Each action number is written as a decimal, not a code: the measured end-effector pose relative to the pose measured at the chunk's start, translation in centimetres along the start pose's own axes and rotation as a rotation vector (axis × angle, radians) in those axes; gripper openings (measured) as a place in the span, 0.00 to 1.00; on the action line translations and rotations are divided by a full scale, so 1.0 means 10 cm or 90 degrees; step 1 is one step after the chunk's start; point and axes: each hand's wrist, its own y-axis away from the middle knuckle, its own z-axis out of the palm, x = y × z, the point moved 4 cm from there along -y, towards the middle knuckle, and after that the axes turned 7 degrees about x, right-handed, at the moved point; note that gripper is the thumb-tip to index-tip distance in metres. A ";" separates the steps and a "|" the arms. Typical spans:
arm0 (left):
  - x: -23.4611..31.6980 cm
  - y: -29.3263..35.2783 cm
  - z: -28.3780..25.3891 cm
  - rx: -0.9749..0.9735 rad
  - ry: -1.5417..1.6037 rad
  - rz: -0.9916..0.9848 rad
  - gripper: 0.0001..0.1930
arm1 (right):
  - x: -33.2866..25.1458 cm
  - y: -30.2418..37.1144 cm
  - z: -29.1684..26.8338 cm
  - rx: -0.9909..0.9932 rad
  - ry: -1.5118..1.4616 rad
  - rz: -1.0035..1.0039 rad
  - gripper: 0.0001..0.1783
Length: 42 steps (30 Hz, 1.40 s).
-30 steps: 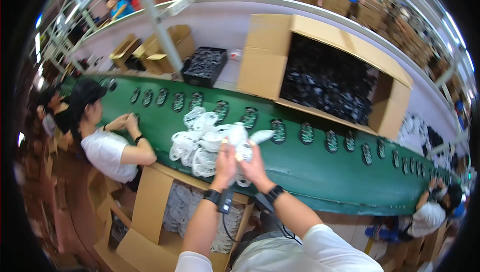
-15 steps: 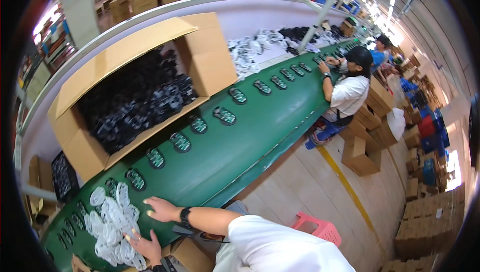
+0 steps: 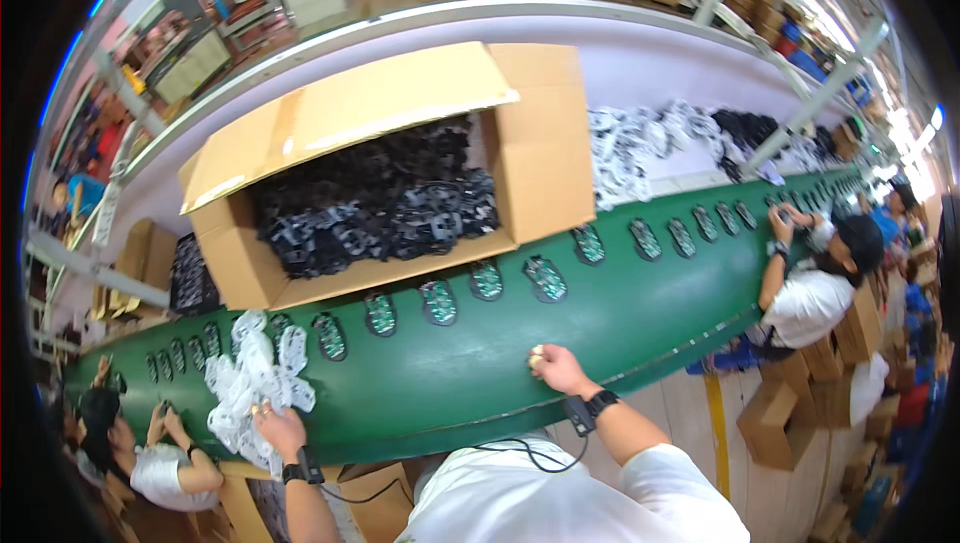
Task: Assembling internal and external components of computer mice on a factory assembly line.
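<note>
White plastic pieces (image 3: 252, 383): a loose heap of small flat, pale parts, piled unevenly on the near left stretch of the green conveyor belt (image 3: 640, 313). The heap spreads from the belt's middle down to its near edge, pieces overlapping and lying at mixed angles. The left hand (image 3: 278, 430) rests against its lower right edge, touching the pieces.

Small pale object (image 3: 537, 352): tiny, light-coloured, pinched at the fingertips of the right hand (image 3: 560, 368), just above the belt; its shape cannot be made out.
</note>
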 end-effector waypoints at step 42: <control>3.45 -1.43 0.21 -0.059 0.363 -0.235 0.42 | -2.75 -1.44 1.38 0.339 0.391 -0.456 0.48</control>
